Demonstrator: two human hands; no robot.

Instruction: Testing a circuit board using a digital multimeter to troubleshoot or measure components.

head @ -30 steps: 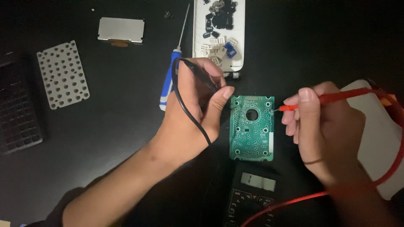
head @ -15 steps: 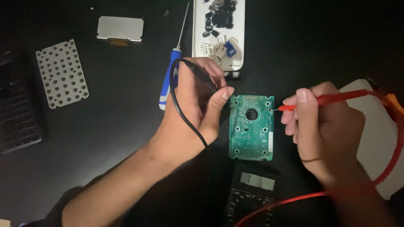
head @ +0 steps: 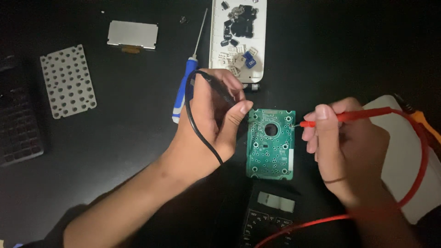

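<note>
Hands grip black probe (head: 220, 92) and red probe (head: 349, 117) at green board (head: 271, 143); white tray (head: 257, 59) holds loose keys (head: 236, 32).

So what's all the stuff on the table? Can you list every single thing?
Circuit board: 1, green, centre, flat on the table between the hands.
Red probe: 1, red with a red lead, tip at the board's right edge.
Black probe: 1, black with a black lead, in the left hand.
Multimeter: 1, black with a grey screen, below the board.
Screwdriver: 1, blue and white handle, left of the left hand.
White shell: 1, top centre, holding loose keys.
Loose keys: many, black, white, one blue.
Display panel: 1, silver, top left.
Holed sheet: 1, pale grey, left.
Dark keypad: 1, black, far left edge.
White object: 1, right edge, kind unclear.
Left hand: grips black probe.
Right hand: grips red probe.
</note>
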